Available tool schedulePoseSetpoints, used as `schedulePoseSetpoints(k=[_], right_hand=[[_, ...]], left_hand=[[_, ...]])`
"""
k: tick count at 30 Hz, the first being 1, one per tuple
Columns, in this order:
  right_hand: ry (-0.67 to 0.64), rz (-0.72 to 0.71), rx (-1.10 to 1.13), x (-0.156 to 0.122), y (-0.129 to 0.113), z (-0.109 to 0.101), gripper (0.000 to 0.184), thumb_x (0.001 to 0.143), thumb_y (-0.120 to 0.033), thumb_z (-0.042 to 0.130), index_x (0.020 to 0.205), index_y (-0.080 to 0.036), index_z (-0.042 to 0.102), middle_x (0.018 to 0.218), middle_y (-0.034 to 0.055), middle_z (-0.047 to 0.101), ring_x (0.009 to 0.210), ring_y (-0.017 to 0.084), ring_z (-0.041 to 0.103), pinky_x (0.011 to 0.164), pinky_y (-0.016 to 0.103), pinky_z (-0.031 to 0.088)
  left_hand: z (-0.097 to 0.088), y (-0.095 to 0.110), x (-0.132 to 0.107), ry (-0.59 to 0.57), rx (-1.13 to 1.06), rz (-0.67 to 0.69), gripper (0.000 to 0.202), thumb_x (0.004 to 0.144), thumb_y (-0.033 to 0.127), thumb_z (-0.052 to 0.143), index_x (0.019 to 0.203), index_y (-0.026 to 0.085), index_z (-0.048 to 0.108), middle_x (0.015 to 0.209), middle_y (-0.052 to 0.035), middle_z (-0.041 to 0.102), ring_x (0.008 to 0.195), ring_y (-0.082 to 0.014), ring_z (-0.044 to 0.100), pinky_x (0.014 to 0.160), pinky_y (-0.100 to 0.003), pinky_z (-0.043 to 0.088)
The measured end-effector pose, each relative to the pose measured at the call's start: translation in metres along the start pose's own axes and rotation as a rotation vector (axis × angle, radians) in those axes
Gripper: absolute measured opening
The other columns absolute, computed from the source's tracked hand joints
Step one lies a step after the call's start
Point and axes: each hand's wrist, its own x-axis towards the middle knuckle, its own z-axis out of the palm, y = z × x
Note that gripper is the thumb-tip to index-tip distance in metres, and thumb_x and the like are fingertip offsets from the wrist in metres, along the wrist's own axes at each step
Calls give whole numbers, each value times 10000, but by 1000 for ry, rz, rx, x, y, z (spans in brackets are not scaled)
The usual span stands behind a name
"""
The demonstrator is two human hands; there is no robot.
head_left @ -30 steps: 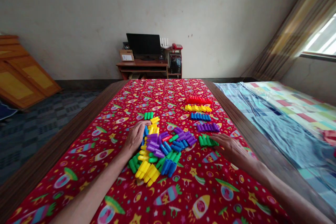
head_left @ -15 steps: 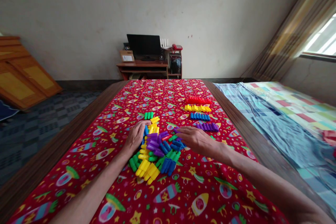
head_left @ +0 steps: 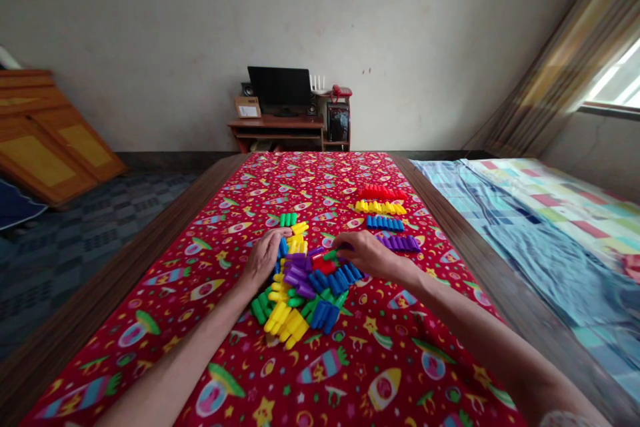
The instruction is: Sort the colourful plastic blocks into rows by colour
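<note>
A heap of bullet-shaped plastic building blocks [head_left: 299, 275] in purple, yellow, green, blue and red lies on the red patterned cloth [head_left: 345, 363]. My left hand [head_left: 265, 255] rests along the heap's left side with fingers stretched out, beside blue blocks [head_left: 283, 248] and yellow blocks [head_left: 298, 244]. Over the heap's upper right edge, my right hand [head_left: 364, 252] has its fingers curled down and closed at a green block [head_left: 331, 255]; its fingertips are partly hidden. Red blocks [head_left: 325, 265] lie just below that green block, and blue blocks [head_left: 345, 276] are under the right hand.
Separate rows stand to the right: red blocks [head_left: 383, 192], yellow blocks [head_left: 381, 207], blue blocks [head_left: 385, 223] and purple blocks [head_left: 400, 243]. A small green group [head_left: 288, 219] sits beyond the heap. A bed [head_left: 530, 240] adjoins the table's right edge; a desk with a monitor [head_left: 280, 88] stands behind.
My right hand has curled its fingers down and closed them at the green block. More red blocks now show in the heap. My left hand stays at the heap's side.
</note>
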Motion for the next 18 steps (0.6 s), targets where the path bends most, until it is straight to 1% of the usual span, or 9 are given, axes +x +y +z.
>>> schedulePoseSetpoints(k=[2, 4, 5, 7, 9, 11, 14, 16, 18], right_hand=[[89, 30, 53, -1, 1, -4, 132, 824, -101, 609, 910, -152, 694, 765, 20, 688, 667, 115, 593, 619, 213, 386], [213, 68, 124, -2, -2, -7, 124, 833, -143, 606, 907, -163, 704, 780, 19, 700, 684, 123, 608, 640, 221, 410], [264, 90, 174, -2, -4, -7, 123, 838, -171, 605, 907, -166, 707, 791, 20, 706, 695, 129, 616, 649, 226, 423], [316, 107, 300, -3, -12, -4, 139, 848, -226, 598, 909, -167, 708, 808, 24, 712, 716, 139, 629, 661, 235, 446], [318, 87, 421, -4, -22, 2, 176, 862, -253, 574, 937, -167, 709, 823, 24, 713, 715, 139, 629, 662, 240, 462], [302, 65, 480, -5, -30, 8, 207, 864, -256, 567, 988, -171, 709, 823, 20, 711, 699, 133, 620, 656, 241, 468], [291, 47, 483, -8, -32, 10, 221, 848, -234, 576, 1019, -172, 703, 833, 20, 708, 710, 132, 619, 658, 239, 472], [319, 64, 474, -8, -27, 8, 198, 838, -224, 578, 983, -166, 700, 853, 26, 711, 738, 139, 629, 674, 245, 481], [331, 100, 441, -9, -21, 8, 182, 834, -216, 573, 956, -163, 697, 868, 32, 716, 758, 147, 638, 689, 253, 489]], left_hand=[[-5, 9, 1, 52, 13, 54, 506, 922, 530, 313, 1028, 161, 643, 1129, -138, 684, 1110, -249, 622, 1003, -410, 465], [-9, 26, 0, 75, 46, 146, 459, 929, 497, 351, 1063, 166, 639, 1195, -135, 658, 1168, -246, 588, 1036, -402, 439], [-11, 37, -2, 60, 54, 190, 441, 931, 483, 368, 1093, 169, 633, 1223, -131, 646, 1184, -243, 578, 1041, -394, 435], [-9, 61, -9, -47, 55, 233, 436, 931, 466, 404, 1198, 180, 595, 1276, -121, 623, 1202, -238, 571, 1032, -372, 445], [-3, 82, -18, -185, 71, 257, 478, 889, 477, 504, 1272, 197, 556, 1294, -104, 620, 1193, -244, 581, 1008, -348, 467], [4, 96, -25, -223, 93, 239, 464, 860, 480, 548, 1231, 204, 592, 1189, -86, 682, 1082, -240, 644, 932, -323, 510], [7, 100, -29, -202, 102, 165, 371, 856, 478, 539, 1046, 191, 676, 896, -58, 740, 840, -215, 695, 765, -285, 546], [3, 96, -26, -182, 91, 100, 365, 851, 496, 525, 939, 180, 683, 681, -23, 697, 657, -185, 667, 634, -257, 529], [-4, 91, -22, -168, 84, 34, 384, 853, 522, 501, 865, 176, 669, 518, 20, 602, 500, -149, 586, 514, -231, 472]])
